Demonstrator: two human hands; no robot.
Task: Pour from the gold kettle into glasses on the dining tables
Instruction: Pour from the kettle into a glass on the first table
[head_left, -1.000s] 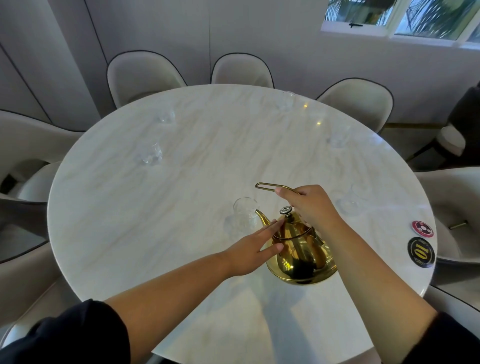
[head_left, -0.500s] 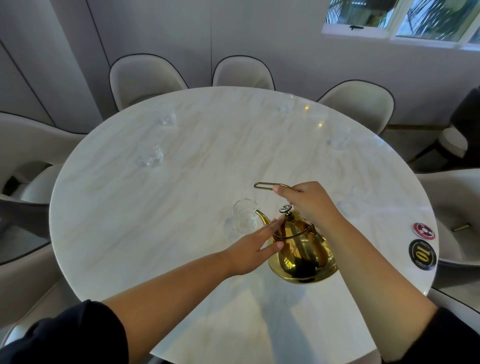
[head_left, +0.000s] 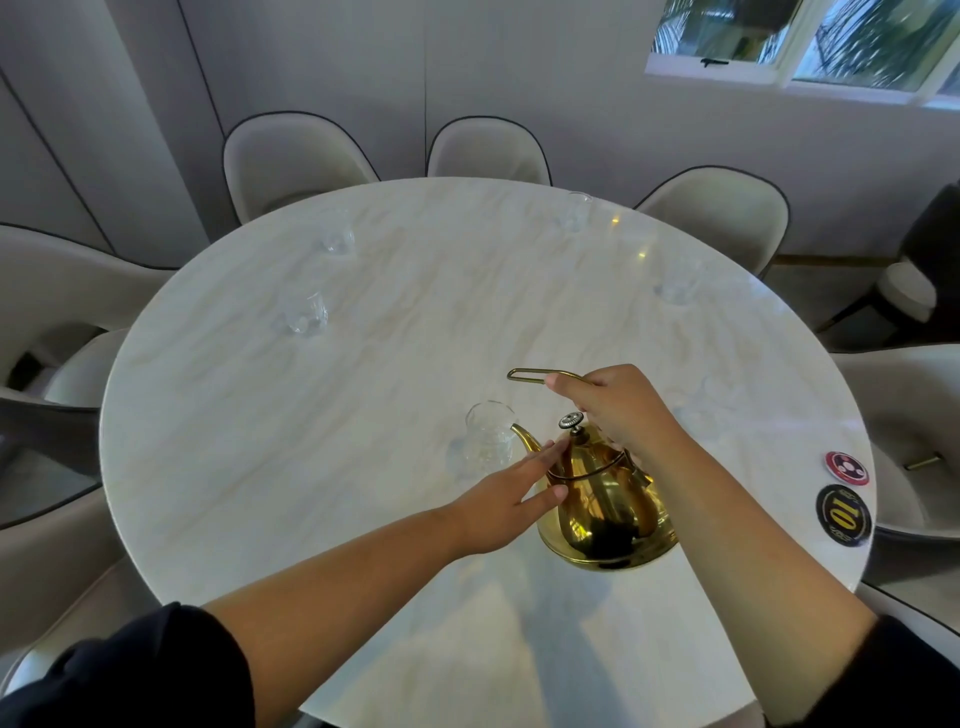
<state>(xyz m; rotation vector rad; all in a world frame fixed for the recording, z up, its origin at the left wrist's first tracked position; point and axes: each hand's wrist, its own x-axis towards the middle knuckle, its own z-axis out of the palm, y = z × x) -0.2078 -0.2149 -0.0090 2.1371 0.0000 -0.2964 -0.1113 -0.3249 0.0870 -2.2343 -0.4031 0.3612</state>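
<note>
A black round disc (head_left: 843, 515) at the right rim of the marble table (head_left: 311, 467) reads "10" in gold.

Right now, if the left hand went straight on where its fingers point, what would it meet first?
The gold kettle: the left hand seems to touch its lid, below the knob.

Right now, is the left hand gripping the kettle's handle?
No, the right hand grips the handle; the left hand rests straight fingers against the kettle.
</note>
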